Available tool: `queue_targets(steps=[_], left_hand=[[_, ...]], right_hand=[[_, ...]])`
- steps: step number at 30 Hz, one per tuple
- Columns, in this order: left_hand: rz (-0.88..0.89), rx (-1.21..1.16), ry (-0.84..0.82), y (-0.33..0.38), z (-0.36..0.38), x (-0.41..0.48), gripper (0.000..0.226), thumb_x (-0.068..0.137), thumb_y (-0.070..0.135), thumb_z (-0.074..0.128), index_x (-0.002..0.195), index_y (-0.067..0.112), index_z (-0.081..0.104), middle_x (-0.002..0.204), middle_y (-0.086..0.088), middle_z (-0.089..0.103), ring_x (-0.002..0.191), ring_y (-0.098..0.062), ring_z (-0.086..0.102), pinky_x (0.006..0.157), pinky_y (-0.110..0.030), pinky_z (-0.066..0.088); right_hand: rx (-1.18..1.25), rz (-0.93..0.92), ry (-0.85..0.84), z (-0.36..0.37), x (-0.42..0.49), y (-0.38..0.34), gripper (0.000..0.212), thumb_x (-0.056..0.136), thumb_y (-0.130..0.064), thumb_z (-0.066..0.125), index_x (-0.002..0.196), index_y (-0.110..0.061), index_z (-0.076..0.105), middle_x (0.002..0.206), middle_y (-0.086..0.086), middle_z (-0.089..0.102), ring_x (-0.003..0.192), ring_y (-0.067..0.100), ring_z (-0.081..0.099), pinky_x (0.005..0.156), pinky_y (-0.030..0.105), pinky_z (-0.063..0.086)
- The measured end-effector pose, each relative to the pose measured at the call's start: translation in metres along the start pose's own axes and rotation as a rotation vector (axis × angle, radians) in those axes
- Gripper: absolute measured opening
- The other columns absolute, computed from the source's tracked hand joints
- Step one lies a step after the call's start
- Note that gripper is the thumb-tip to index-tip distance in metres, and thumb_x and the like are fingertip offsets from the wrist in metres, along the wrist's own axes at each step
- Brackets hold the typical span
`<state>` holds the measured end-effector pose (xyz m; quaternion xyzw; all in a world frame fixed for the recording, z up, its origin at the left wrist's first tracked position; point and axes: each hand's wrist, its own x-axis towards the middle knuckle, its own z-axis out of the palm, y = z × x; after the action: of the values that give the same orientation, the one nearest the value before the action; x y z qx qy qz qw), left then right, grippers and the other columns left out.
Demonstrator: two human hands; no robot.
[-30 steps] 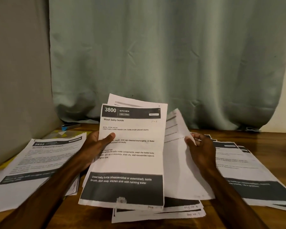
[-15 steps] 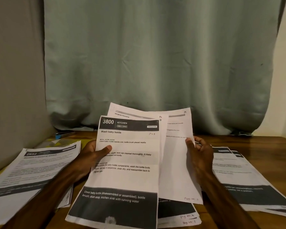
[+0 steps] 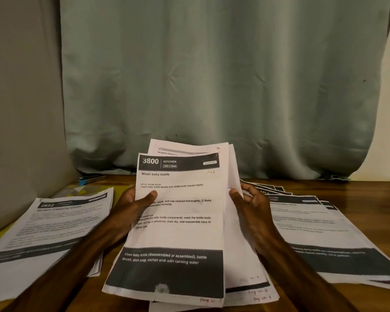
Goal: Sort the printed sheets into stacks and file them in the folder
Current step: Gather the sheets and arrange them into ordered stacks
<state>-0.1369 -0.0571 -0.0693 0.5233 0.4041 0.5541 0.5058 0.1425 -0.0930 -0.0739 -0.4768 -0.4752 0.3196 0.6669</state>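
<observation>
I hold a bundle of printed sheets [image 3: 178, 233] upright above the wooden table [image 3: 369, 190]. Its front page is headed "3800 KITCHEN, Wash baby bottle". My left hand [image 3: 131, 210] grips the bundle's left edge, thumb on the front page. My right hand [image 3: 250, 208] holds the right edge, thumb in front and fingers behind the back sheets. A stack of sheets headed "2652" [image 3: 52, 230] lies at the left. Several overlapping sheets [image 3: 320, 230] are fanned out at the right. A yellow folder [image 3: 0, 235] shows partly under the left stack.
A grey-green curtain [image 3: 212, 86] hangs along the table's far edge. A grey wall [image 3: 20, 109] closes off the left side. A small blue and dark object [image 3: 90, 179] lies at the back left of the table.
My right hand has swung the loose back sheet in from the right, behind the front page, so the bundle is now closed up. The bundle sits slightly lower in the view.
</observation>
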Motion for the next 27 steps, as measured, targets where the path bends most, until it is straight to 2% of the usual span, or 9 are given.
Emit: queue_targets(steps=[3, 7, 10, 13, 16, 19, 20, 24, 27], left_hand=[[-0.006, -0.038, 0.000, -0.001, 0.006, -0.001, 0.017, 0.098, 0.012, 0.062, 0.113, 0.019, 0.063, 0.103, -0.006, 0.078, 0.080, -0.023, 0.078, 0.059, -0.031, 0.062], [-0.021, -0.006, 0.055, -0.004, 0.003, 0.004, 0.018, 0.096, 0.020, 0.067, 0.112, 0.024, 0.063, 0.099, -0.002, 0.079, 0.080, -0.026, 0.078, 0.055, -0.032, 0.061], [-0.024, 0.027, 0.086, -0.005, -0.001, 0.007, 0.021, 0.094, 0.028, 0.070, 0.113, 0.021, 0.064, 0.099, -0.004, 0.079, 0.082, -0.029, 0.078, 0.066, -0.039, 0.062], [-0.019, -0.007, 0.116, -0.002, -0.009, 0.010, 0.023, 0.094, 0.031, 0.070, 0.114, 0.019, 0.065, 0.098, -0.003, 0.079, 0.083, -0.029, 0.077, 0.076, -0.045, 0.062], [-0.027, -0.148, 0.146, 0.004, -0.019, 0.015, 0.032, 0.093, 0.027, 0.072, 0.121, 0.015, 0.065, 0.106, -0.007, 0.078, 0.088, -0.029, 0.077, 0.088, -0.050, 0.059], [-0.043, -0.198, 0.170, 0.006, -0.028, 0.019, 0.030, 0.093, 0.025, 0.072, 0.120, 0.016, 0.066, 0.104, -0.004, 0.079, 0.087, -0.026, 0.078, 0.079, -0.044, 0.062], [-0.043, -0.200, 0.171, 0.005, -0.030, 0.019, 0.029, 0.093, 0.025, 0.072, 0.120, 0.016, 0.067, 0.104, -0.005, 0.079, 0.088, -0.025, 0.078, 0.077, -0.043, 0.062], [-0.008, -0.175, 0.188, 0.002, -0.028, 0.020, 0.021, 0.094, 0.020, 0.070, 0.114, 0.015, 0.069, 0.102, -0.003, 0.079, 0.084, -0.020, 0.078, 0.062, -0.032, 0.061], [-0.006, -0.157, 0.176, 0.001, -0.025, 0.019, 0.014, 0.096, 0.018, 0.069, 0.109, 0.016, 0.069, 0.098, -0.002, 0.079, 0.082, -0.018, 0.077, 0.061, -0.030, 0.061]], right_hand=[[0.051, 0.016, -0.101, 0.006, -0.005, -0.004, 0.029, 0.090, -0.029, 0.074, 0.114, -0.028, 0.060, 0.085, -0.014, 0.077, 0.075, 0.011, 0.076, 0.054, 0.022, 0.057], [0.157, 0.040, -0.226, 0.011, -0.011, -0.005, 0.026, 0.092, -0.019, 0.070, 0.115, -0.024, 0.060, 0.088, -0.004, 0.080, 0.078, 0.017, 0.077, 0.058, 0.025, 0.058], [0.104, 0.040, -0.249, 0.011, -0.014, -0.013, 0.019, 0.096, -0.028, 0.065, 0.114, -0.025, 0.063, 0.098, -0.001, 0.079, 0.078, 0.011, 0.076, 0.059, 0.023, 0.058], [0.070, 0.034, -0.174, 0.002, -0.007, -0.013, 0.016, 0.103, -0.031, 0.056, 0.112, -0.022, 0.066, 0.089, 0.000, 0.078, 0.073, 0.014, 0.075, 0.056, 0.025, 0.059], [-0.404, -0.178, -0.044, -0.017, 0.006, -0.001, 0.004, 0.101, -0.022, 0.062, 0.100, -0.022, 0.065, 0.087, -0.003, 0.074, 0.075, 0.015, 0.074, 0.068, 0.034, 0.063], [-0.863, -0.236, -0.002, -0.030, 0.013, 0.009, 0.012, 0.093, -0.016, 0.072, 0.096, -0.026, 0.066, 0.084, -0.018, 0.061, 0.075, 0.001, 0.061, 0.077, 0.029, 0.059], [-0.913, -0.219, -0.015, -0.031, 0.013, 0.012, 0.011, 0.090, -0.023, 0.076, 0.097, -0.025, 0.067, 0.083, -0.017, 0.059, 0.076, 0.002, 0.061, 0.078, 0.031, 0.058], [-1.085, -0.054, -0.083, -0.030, 0.009, 0.021, 0.051, 0.068, -0.063, 0.084, 0.095, -0.025, 0.063, 0.088, -0.007, 0.063, 0.082, 0.013, 0.061, 0.075, 0.036, 0.057], [-1.132, -0.013, -0.124, -0.027, 0.007, 0.026, 0.060, 0.065, -0.067, 0.083, 0.095, -0.020, 0.062, 0.090, -0.003, 0.062, 0.083, 0.015, 0.060, 0.076, 0.038, 0.056]])
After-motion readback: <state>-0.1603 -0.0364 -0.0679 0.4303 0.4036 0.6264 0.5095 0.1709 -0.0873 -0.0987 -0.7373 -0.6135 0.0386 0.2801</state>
